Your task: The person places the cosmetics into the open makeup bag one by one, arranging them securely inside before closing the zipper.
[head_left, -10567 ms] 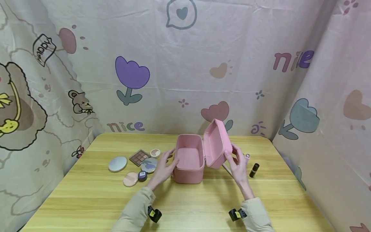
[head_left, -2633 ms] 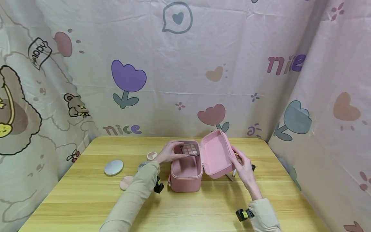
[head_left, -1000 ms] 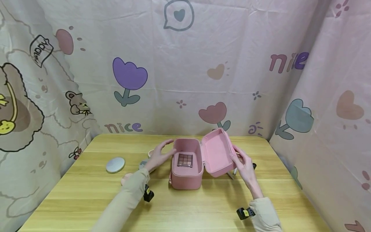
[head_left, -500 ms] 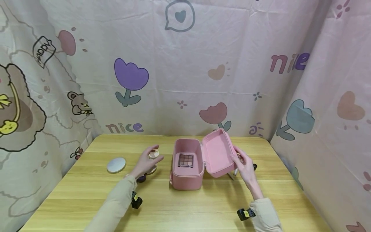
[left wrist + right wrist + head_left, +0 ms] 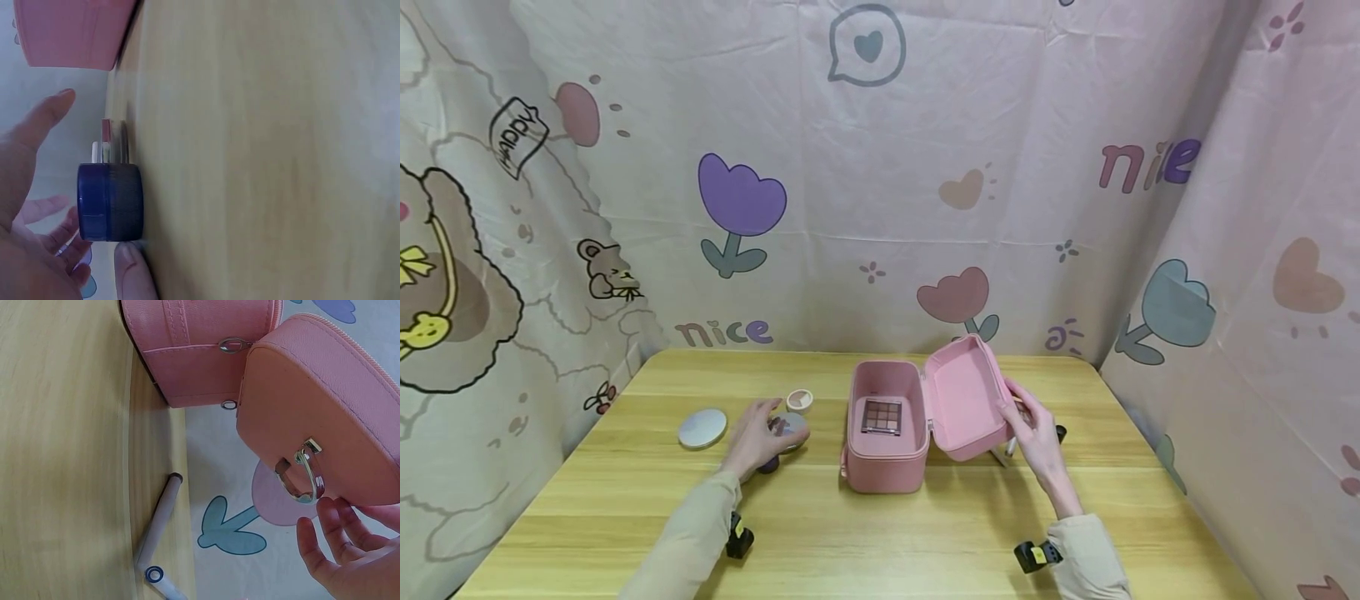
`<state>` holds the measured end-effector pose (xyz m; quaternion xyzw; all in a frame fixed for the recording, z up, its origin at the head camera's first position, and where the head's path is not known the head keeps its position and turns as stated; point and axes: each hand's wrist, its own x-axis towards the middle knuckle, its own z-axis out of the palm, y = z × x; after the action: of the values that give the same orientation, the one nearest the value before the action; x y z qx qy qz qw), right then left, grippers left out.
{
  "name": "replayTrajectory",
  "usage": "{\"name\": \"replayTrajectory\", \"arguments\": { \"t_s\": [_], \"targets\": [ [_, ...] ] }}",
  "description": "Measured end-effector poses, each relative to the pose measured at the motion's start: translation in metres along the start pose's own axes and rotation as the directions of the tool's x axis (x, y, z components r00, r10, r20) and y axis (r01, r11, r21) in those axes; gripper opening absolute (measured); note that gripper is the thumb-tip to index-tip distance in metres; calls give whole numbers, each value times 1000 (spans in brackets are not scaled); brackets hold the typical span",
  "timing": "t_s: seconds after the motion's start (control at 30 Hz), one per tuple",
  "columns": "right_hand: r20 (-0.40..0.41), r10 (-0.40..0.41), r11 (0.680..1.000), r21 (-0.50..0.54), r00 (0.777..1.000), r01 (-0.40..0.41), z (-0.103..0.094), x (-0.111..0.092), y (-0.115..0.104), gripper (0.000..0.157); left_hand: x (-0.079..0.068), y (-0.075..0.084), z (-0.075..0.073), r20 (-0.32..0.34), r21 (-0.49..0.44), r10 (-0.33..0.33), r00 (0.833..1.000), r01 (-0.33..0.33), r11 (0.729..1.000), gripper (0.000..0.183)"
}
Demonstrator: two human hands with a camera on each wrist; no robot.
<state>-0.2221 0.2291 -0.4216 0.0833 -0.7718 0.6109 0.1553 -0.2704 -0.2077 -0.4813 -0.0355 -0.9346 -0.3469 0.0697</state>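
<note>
My left hand (image 5: 754, 437) reaches over a round compact with a patterned lid (image 5: 789, 424), thumb and fingers spread around its edge. A dark blue jar (image 5: 109, 203) sits under this hand, close to the palm in the left wrist view. My right hand (image 5: 1033, 433) holds the lid (image 5: 966, 400) of a pink makeup case (image 5: 886, 471) tilted out to the right, thumb on its rim and fingers behind. In the right wrist view the fingertips are near the lid's metal-ringed handle (image 5: 303, 478). An eyeshadow palette (image 5: 882, 417) lies on the case floor.
A silvery round compact (image 5: 702, 428) lies at the left of the wooden table (image 5: 880, 550). A small round pan (image 5: 800, 401) stands behind the patterned compact. Slim sticks (image 5: 159, 519) lie beneath the lid; a black tube (image 5: 1060, 433) is partly hidden by the right hand.
Earlier my left hand put the eyeshadow palette into the case. Over the last second it has moved left, away from the case, to the patterned compact. The right hand keeps holding the lid.
</note>
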Motion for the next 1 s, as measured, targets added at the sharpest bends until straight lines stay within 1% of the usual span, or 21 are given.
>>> {"name": "replayTrajectory", "arguments": {
  "t_s": [0.13, 0.27, 0.43, 0.73, 1.0],
  "targets": [
    [-2, 1, 1000, -2, 1000, -1, 0, -1, 0, 55, -2, -2, 1, -9, 77, 11, 1000, -10, 997, 93],
    [-4, -5, 1000, 0, 1000, 5, 0, -1, 0, 54, -4, -4, 3, -13, 115, 16, 1000, -14, 993, 96],
    [-6, -8, 1000, 8, 1000, 8, 0, -1, 0, 54, -4, -5, 6, -9, 143, -1, 1000, 3, 990, 93],
    [-12, -10, 1000, 15, 1000, 11, 1, -1, 1, 53, -4, -7, 8, -7, 161, 2, 1000, -1, 987, 91],
    [-14, -12, 1000, 14, 1000, 12, 0, 0, 2, 54, -3, -9, 9, -13, 140, -1, 1000, 2, 990, 89]
  ]
}}
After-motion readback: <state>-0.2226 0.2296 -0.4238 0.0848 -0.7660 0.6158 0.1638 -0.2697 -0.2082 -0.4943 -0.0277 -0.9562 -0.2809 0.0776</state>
